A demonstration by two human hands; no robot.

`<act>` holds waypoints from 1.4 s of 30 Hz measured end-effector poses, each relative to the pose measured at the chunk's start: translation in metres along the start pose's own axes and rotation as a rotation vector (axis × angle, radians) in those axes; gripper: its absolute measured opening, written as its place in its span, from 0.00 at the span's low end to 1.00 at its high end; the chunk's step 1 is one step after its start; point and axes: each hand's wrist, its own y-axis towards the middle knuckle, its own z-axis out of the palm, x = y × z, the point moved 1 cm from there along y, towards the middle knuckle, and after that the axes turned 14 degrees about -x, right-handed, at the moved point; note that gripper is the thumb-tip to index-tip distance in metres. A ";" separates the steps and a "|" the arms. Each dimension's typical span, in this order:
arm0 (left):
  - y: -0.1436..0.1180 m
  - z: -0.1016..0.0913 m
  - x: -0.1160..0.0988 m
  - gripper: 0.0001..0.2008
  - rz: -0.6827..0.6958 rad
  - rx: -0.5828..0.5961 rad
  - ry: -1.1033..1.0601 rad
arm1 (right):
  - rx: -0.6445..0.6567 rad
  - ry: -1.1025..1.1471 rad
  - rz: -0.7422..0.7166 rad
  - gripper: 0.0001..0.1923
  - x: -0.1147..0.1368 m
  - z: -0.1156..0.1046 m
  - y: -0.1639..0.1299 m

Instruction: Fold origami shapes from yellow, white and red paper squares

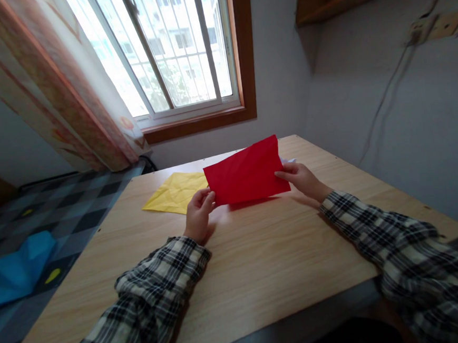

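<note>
A light wooden table [260,264] bears a crumpled yellow paper [177,192].

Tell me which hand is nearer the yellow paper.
Left. The left hand grips the red paper's near corner right beside the yellow paper; the right hand holds the far edge, farther away.

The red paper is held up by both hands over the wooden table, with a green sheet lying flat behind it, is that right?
Not quite: the sheet lying behind the red paper is yellow, not green, as the head view shows. Both the left hand and right hand do hold it over the wooden table.
</note>
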 end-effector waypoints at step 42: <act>-0.008 0.014 -0.005 0.14 -0.303 0.003 -0.222 | 0.094 0.204 0.339 0.12 -0.009 0.011 -0.010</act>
